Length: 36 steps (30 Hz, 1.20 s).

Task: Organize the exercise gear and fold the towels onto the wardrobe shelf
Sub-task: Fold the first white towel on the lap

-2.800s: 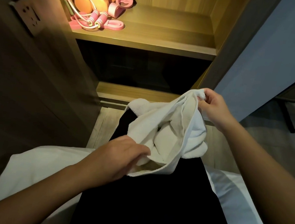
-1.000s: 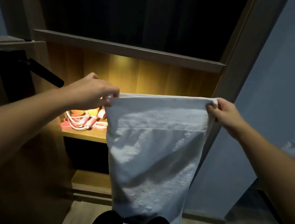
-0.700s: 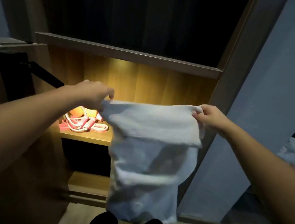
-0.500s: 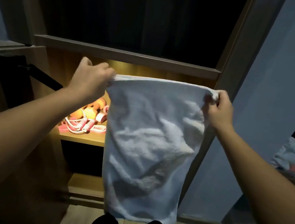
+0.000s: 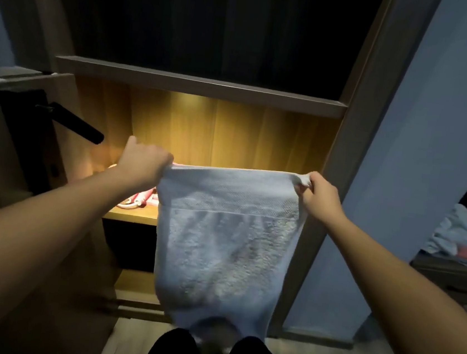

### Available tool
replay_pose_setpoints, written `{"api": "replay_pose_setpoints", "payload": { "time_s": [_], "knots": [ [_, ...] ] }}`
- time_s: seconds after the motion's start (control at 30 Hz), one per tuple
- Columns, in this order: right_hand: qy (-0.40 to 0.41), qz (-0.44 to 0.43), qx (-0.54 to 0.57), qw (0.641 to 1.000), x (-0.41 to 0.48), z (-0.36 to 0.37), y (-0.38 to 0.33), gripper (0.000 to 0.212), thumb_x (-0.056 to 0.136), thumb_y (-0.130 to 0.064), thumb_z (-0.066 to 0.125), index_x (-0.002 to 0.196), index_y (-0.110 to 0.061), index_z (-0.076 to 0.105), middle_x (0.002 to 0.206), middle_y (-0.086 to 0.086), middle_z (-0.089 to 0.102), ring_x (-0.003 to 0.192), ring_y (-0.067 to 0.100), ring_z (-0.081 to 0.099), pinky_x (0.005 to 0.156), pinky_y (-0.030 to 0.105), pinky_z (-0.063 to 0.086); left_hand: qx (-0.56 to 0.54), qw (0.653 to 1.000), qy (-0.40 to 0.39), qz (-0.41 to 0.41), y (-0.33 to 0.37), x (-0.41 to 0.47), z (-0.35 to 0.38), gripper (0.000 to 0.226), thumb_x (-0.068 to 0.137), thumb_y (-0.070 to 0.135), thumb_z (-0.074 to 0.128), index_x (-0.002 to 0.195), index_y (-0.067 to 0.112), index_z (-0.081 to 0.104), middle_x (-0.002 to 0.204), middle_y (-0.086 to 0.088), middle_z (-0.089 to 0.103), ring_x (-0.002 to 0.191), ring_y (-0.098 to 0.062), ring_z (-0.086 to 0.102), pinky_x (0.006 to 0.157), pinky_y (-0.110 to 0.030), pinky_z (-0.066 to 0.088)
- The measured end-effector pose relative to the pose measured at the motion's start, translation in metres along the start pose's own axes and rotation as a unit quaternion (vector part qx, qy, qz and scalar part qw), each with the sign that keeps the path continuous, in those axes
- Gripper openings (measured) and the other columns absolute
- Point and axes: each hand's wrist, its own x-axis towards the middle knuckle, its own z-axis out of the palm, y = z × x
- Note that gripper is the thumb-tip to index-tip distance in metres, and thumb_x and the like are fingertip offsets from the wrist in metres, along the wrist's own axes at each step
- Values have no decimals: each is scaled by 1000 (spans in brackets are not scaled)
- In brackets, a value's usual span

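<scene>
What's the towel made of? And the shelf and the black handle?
The white towel looks like terry cotton: fuzzy loops, a flatter woven band near the top, hanging limp. The wardrobe shelf looks like wood or wood-look board: smooth, with grain lines. The black door handle is probably matte metal; too dark to be sure.

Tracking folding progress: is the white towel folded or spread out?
Spread. The towel hangs flat, stretched by its top corners between the left hand and right hand.
</scene>
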Motion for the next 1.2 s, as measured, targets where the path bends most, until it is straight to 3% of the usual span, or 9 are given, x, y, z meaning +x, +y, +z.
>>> {"api": "replay_pose_setpoints", "payload": {
  "time_s": [0.1, 0.27, 0.47, 0.63, 0.87, 0.93, 1.03, 1.1, 1.2],
  "knots": [
    [40, -40, 74, 996, -9, -2, 5, 9, 98, -26, 55, 95, -18, 55, 83, -8, 58, 74, 5, 53, 60, 23, 44, -69, 996, 50, 1, -9, -12, 8, 25, 91, 28, 65, 112, 32, 51, 104, 7, 70, 89, -17, 57, 98, -43, 30],
    [60, -47, 270, 960, -23, -17, -4, 6, 96, -27, 57, 92, -31, 59, 92, -10, 62, 84, 3, 59, 69, 21, 50, -171, 982, 57, 56, -21, -47, 2, 37, 90, 36, 64, 96, 46, 28, 99, 12, 64, 96, -20, 48, 92, -38, 42],
    [-74, -51, 361, 928, -26, -37, -20, 22, 81, -44, 65, 97, -28, 64, 98, -1, 65, 94, 18, 64, 77, 32, 56, -145, 974, -37, 168, -18, -65, 5, 43, 90, 37, 63, 115, 50, 31, 87, 20, 58, 79, -6, 49, 90, -25, 36],
    [-153, -49, 367, 916, -29, -43, -23, 23, 81, -37, 65, 99, -22, 64, 90, -8, 67, 88, 13, 68, 72, 27, 58, -122, 966, -82, 213, -15, -68, 12, 39, 86, 35, 64, 118, 42, 42, 71, 18, 51, 65, 0, 48, 56, -15, 29],
    [-229, -50, 356, 905, -36, -54, -29, 20, 81, -36, 62, 96, -23, 64, 87, -6, 65, 80, 10, 67, 59, 19, 53, -186, 940, -198, 205, -17, -67, 11, 21, 84, 34, 63, 105, 34, 62, 84, 16, 58, 77, -5, 54, 66, -22, 45],
    [-254, -52, 353, 899, -37, -58, -30, 18, 83, -33, 62, 96, -21, 63, 88, -3, 64, 80, 12, 65, 60, 19, 53, -217, 924, -238, 206, -18, -69, 8, 16, 88, 48, 59, 97, 35, 65, 80, 15, 59, 76, -9, 56, 64, -21, 43],
    [-287, -60, 346, 891, -40, -59, -32, 29, 76, -46, 74, 93, -23, 66, 92, 1, 63, 86, 18, 65, 69, 26, 57, -297, 897, -286, 158, -12, -77, 1, 62, 69, 92, 31, 78, 42, 67, 75, 21, 62, 76, -4, 57, 72, -20, 44],
    [-294, -57, 342, 891, -41, -57, -33, 34, 71, -52, 77, 91, -26, 69, 94, 3, 64, 89, 21, 65, 72, 29, 58, -338, 887, -280, 143, -5, -83, 1, 86, 57, 100, 17, 82, 38, 70, 80, 18, 66, 80, -5, 61, 81, -28, 49],
    [-295, -54, 344, 890, -43, -56, -35, 19, 78, -41, 69, 91, -26, 69, 94, 2, 64, 90, 21, 66, 73, 29, 58, -316, 913, -190, 172, 14, -93, 4, 68, 69, 87, 31, 87, 35, 71, 77, 17, 66, 75, -4, 59, 70, -32, 51]
  ]
}}
